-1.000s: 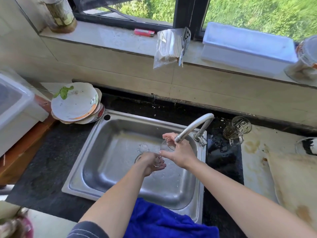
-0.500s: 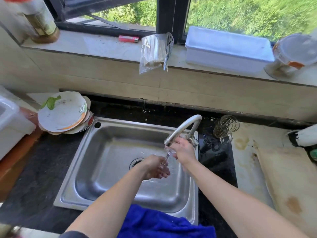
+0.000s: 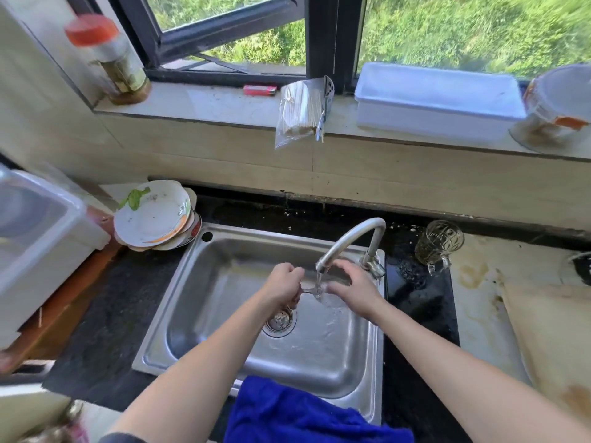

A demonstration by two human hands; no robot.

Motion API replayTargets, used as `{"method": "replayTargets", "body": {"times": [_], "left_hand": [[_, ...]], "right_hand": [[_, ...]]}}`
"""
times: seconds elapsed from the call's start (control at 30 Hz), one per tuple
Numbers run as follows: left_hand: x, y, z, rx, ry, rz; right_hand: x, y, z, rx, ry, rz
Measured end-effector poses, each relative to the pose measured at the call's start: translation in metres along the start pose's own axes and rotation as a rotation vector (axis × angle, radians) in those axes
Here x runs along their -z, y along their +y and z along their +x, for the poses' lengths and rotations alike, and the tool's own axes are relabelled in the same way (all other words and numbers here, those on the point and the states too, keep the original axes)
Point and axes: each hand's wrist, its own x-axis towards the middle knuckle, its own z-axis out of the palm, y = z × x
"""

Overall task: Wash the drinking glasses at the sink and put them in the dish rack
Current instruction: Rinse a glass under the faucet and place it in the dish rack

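Together, left hand (image 3: 284, 286) and right hand (image 3: 353, 290) hold glass (image 3: 309, 291) under tap (image 3: 348, 240)

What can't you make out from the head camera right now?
Head view only:
The glass: transparent, blurred by tap water, mostly covered by the left hand and right hand; whether the right hand grips it is unclear.
No dish rack identifiable.
The dark object: cut by the right edge.
Bottom-left corner: blurred.

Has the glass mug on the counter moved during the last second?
No. The mug stands in the same spot, just right of the faucet base. Only the camera shifted.
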Motion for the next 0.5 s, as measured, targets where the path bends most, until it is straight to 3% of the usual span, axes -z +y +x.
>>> {"method": "replayTargets", "body": {"times": [0.1,0.17,0.27,0.37,0.5], "left_hand": [[-0.003,0.011,-0.005,-0.017,-0.069,0.101],[-0.003,0.018,-0.007,-0.004,-0.067,0.078],[0.007,0.017,-0.006,0.005,0.055,0.027],[0.025,0.002,0.000,-0.014,0.206,0.132],[0.038,-0.013,0.004,-0.077,0.170,0.400]], "right_hand": [[0.004,-0.008,0.000,0.189,-0.224,-0.576],[-0.002,-0.013,-0.001,0.234,-0.247,-0.728],[-0.016,-0.014,-0.004,0.221,-0.185,-0.646],[-0.030,-0.017,-0.005,0.156,-0.086,-0.497],[-0.041,-0.016,-0.003,0.082,0.018,-0.344]]}}
